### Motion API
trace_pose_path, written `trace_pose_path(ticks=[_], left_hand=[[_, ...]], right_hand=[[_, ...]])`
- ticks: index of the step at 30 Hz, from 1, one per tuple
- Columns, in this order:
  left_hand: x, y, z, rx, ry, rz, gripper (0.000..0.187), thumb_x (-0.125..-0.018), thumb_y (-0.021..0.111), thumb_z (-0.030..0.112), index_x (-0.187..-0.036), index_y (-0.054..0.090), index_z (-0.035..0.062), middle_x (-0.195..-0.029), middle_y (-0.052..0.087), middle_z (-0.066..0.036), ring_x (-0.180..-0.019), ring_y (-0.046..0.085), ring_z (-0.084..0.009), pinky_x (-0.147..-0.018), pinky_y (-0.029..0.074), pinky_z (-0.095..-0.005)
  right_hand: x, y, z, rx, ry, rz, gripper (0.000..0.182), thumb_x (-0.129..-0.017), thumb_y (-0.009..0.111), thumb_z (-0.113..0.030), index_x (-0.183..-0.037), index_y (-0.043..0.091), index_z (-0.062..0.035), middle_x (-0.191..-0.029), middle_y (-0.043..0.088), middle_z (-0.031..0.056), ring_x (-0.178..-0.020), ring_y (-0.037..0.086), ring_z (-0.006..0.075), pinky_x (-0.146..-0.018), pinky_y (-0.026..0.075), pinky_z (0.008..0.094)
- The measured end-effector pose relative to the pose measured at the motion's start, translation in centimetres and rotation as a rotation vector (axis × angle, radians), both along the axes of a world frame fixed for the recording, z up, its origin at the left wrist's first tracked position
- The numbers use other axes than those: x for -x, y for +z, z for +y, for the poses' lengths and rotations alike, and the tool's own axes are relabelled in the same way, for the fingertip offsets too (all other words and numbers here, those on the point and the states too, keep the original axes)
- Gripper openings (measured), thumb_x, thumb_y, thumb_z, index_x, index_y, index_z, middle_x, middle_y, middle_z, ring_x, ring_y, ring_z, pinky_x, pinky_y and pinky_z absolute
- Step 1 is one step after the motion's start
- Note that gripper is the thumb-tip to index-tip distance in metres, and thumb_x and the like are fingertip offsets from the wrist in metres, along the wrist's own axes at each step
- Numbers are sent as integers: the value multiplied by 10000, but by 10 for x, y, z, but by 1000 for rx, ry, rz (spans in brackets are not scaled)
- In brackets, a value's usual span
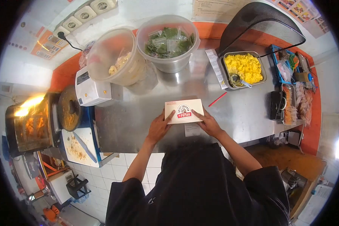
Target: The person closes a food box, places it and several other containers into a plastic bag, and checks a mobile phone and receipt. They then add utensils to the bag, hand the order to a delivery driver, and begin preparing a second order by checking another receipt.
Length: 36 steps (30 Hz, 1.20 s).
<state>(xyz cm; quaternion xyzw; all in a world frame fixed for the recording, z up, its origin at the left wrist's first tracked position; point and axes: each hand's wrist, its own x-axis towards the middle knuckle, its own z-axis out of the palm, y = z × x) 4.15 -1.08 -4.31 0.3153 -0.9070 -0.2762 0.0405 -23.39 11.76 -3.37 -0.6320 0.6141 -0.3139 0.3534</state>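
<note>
A closed cream cardboard box (184,109) with a red and black logo is held level over the near edge of the steel counter. My left hand (161,125) grips its left side, with the fingers on the lid's edge. On the opposite side, my right hand (209,122) holds the box in the same way. A small white paper slip (192,129) lies just below the box. To the right of the box is a red pen-like stick (217,99) on the counter.
Two large plastic tubs (168,62) and a white printer-like device (91,89) stand behind left. A tray of yellow food (243,68) with a ladle sits back right. At left are a cutting board (77,150) with a knife and a lidded pan (69,119).
</note>
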Motion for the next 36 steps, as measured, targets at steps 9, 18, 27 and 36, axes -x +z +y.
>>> trace_pose_path(ticks=[9, 18, 27, 36], left_hand=[[3, 10, 0, 195, -63, 21, 802, -899, 684, 258, -1565, 255, 131, -1615, 121, -279, -1477, 226, -430, -1178, 286, -495], [4, -38, 14, -109, 36, 392, 896, -943, 646, 193, -1569, 35, 3, -1618, -1, -302, -1495, 80, -478, -1195, 225, -517], [2, 5, -4, 32, -5, 242, 818, -890, 702, 186, -1506, 215, -47, -1563, 235, -305, -1423, 324, -437, -1163, 311, -477], [59, -25, 10, -262, 500, 485, 779, -946, 664, 218, -1525, 205, -31, -1513, 351, -269, -1371, 405, -368, -1145, 316, -389]], right_hand=[[-4, 4, 2, 99, -4, 284, 712, -863, 708, -145, -1513, 416, -172, -1587, 106, 348, -1467, 185, 502, -1187, 263, 466], [-15, -16, 6, 113, -87, 136, 863, -858, 683, -116, -1530, 175, 76, -1579, 67, 369, -1455, 181, 526, -1202, 234, 475], [-11, -3, 15, 76, -119, -93, 869, -901, 642, -129, -1535, 90, 91, -1596, 171, 299, -1481, 219, 415, -1205, 229, 429], [-38, -34, -18, -121, -531, -192, 743, -1028, 506, -336, -1493, 174, 139, -1509, 329, 341, -1436, 321, 412, -1176, 262, 413]])
